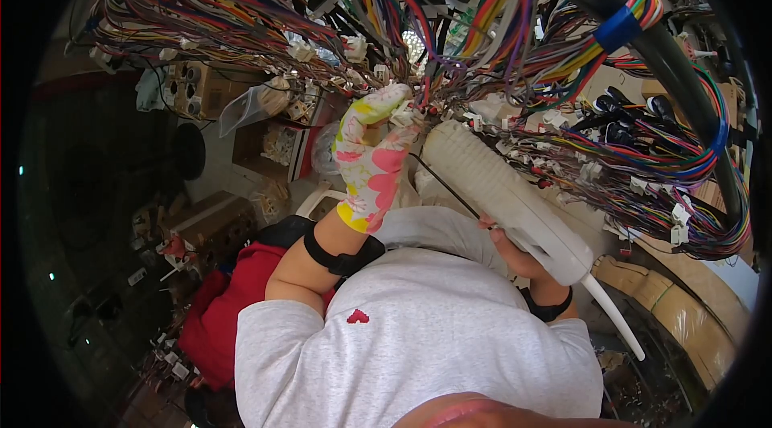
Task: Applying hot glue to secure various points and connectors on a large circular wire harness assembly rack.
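My left hand (pixel 372 158) wears a white glove with pink and yellow flowers. It is raised to the hanging wires, its fingers closed on a small white connector (pixel 406 114). A thin black cable (pixel 442 183) slants from beside that hand down to the bare fingertips of my right hand (pixel 519 256), which appear closed on it. In front of my right hand lies a long off-white plastic casing (pixel 507 195) with a ribbed end and a white cord (pixel 615 317). It hides much of that hand, and I cannot tell whether the palm touches it.
Thick bundles of coloured wires (pixel 515 10) with white connectors hang from a curved dark pipe (pixel 667 66) overhead. Cardboard boxes (pixel 213 90) stand at the left, with an open box (pixel 273 146) of white parts. Brown wrapped material (pixel 675 299) lies at the right.
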